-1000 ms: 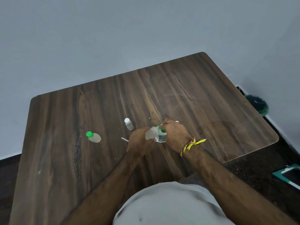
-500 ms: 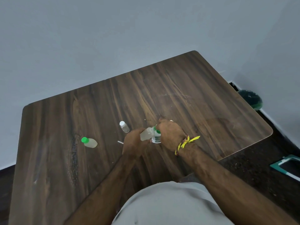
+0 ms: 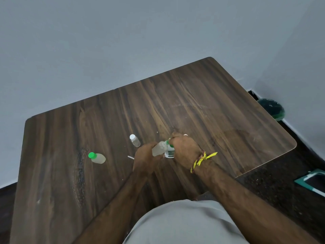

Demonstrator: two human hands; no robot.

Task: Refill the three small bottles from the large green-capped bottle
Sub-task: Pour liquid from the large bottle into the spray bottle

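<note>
Two hands meet above the table (image 3: pixel 219 111): left hand (image 3: pixel 146 159) grips one tilted small bottle (image 3: pixel 159 149); right hand (image 3: pixel 184 148) pinches its green top, the large bottle (image 3: pixel 169 153) beneath. Left of them: one green-capped bottle (image 3: pixel 97 157), one white-capped bottle (image 3: pixel 134 140).

L hand (image 3: pixel 146 158) grips small bottle (image 3: pixel 159 149), R hand (image 3: pixel 184 149) on its green cap, 2 bottles on table (image 3: pixel 219 120)

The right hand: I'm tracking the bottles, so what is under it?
Under the right hand shows part of a white-labelled bottle on the table. Its fingers pinch the green top of the clear bottle that the left hand holds. The rest is covered.
</note>
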